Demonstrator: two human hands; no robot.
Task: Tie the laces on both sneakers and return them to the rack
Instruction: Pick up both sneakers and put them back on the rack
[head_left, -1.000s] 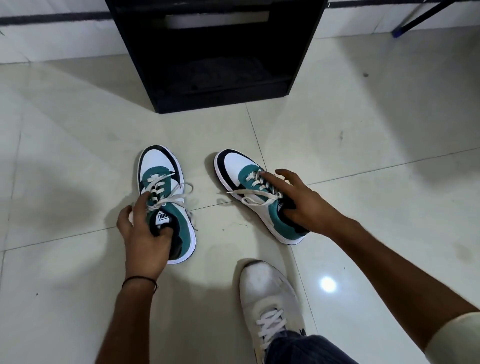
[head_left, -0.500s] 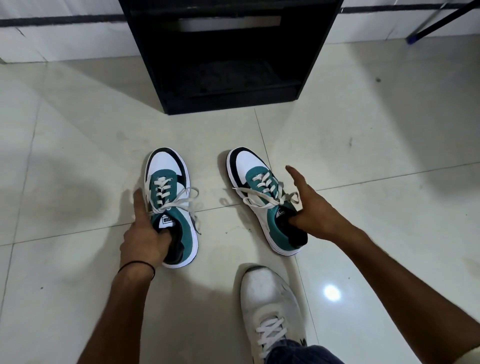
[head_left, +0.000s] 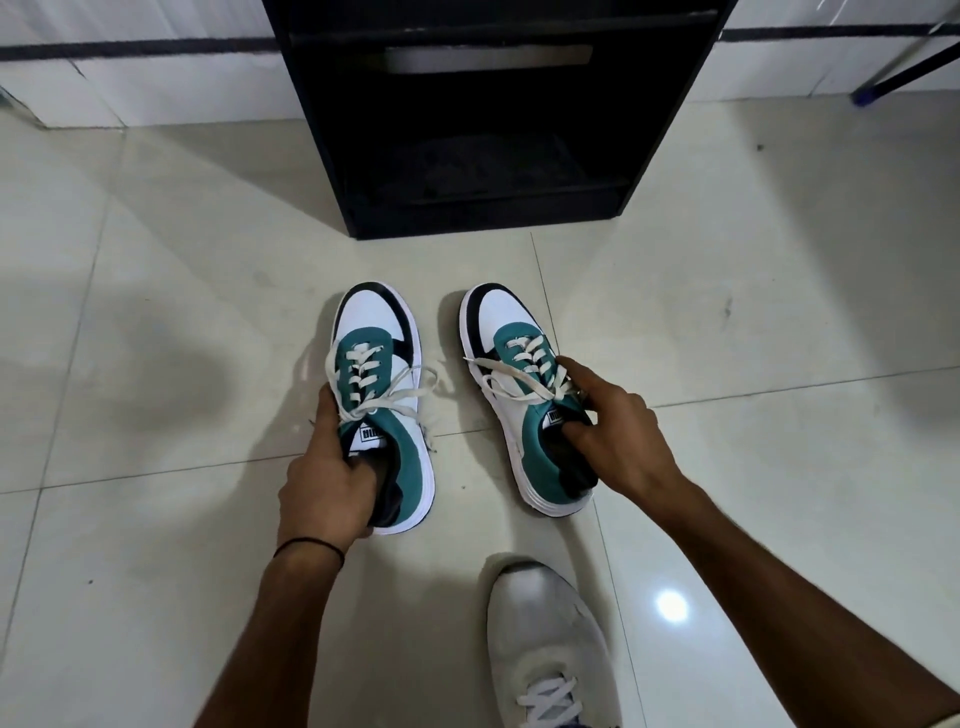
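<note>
Item: pair of low-top sneakers, white toe, teal upper, black trim, white sole, cream laces. The left sneaker (head_left: 382, 374) and right sneaker (head_left: 511, 338) sit side by side, toes pointing to the rack, the right one angled slightly leftward at the toe; a narrow strip of floor shows between them. Whether the soles rest on the tiles or hang just above them cannot be told. The left sneaker's laces (head_left: 387, 387) and the right sneaker's laces (head_left: 519, 382) each show loops spread across the tongue, with loose ends trailing over the sides. Left hand (head_left: 327, 483): grips the left sneaker at the heel end, fingers curled down inside the collar, thumb lying along the outer side. Right hand (head_left: 621, 441): holds the right sneaker at the collar, one digit hooked into the opening, another stretched forward onto the laces. A thin black wristband (head_left: 306, 543) circles the left wrist. Black shoe rack (head_left: 493, 156): open front, dark shelves, just beyond the toes and apart from them. Pale glossy tiled floor (head_left: 156, 571) beneath everything. Person's own white laced shoe (head_left: 545, 649) is planted nearer the camera, below the right sneaker. A dark furniture leg with a blue foot (head_left: 865, 96) stands at far right.
</note>
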